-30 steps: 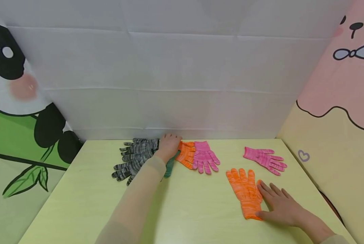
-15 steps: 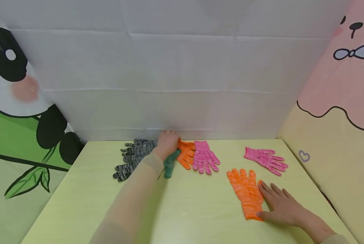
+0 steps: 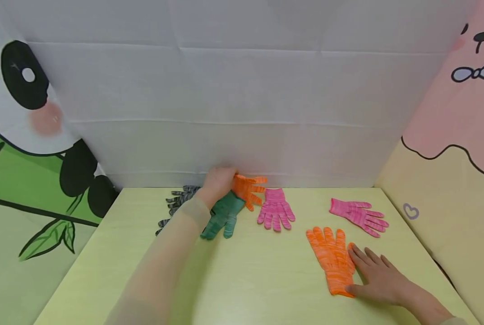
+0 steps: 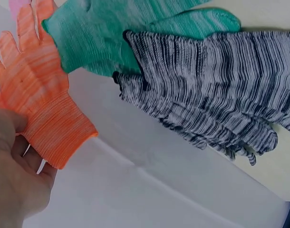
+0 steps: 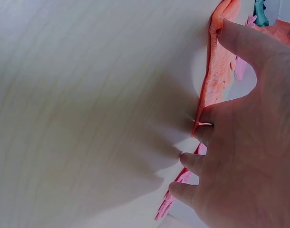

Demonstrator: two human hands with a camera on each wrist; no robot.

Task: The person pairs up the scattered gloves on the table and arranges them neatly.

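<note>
Orange knit at both hands, two gloves well apart. Clock read from the head view, 12 toward the back wall (image 3: 258,149).

Left hand (image 3: 218,181): narrow, pinching the far orange glove (image 3: 247,189) near its cuff, thumb on the face, other fingers behind. Glove sits at the table's (image 3: 262,280) back edge, cuff end apparently raised; long axis runs from the cuff, fingers fanned toward 3 to 5 o'clock.

Right hand (image 3: 381,280): wide, fingers spread, thumb and index touching the right side of the near orange glove (image 3: 332,262). That one lies flat, cuff at 5, fingers toward 11.

Key relation, as I judge it: near glove bears 4 o'clock from the far one, and their axes do not match. Left hand has the far glove, right hand the near one. One pink glove (image 3: 277,210) lies on the line between, just beside the far glove; another pink glove (image 3: 359,217) at 1 o'clock of the near glove.

Green knit (image 3: 223,214) at 7 from the far glove; grey-black gloves (image 4: 216,85) at 9, partly behind the left sleeve.
</note>
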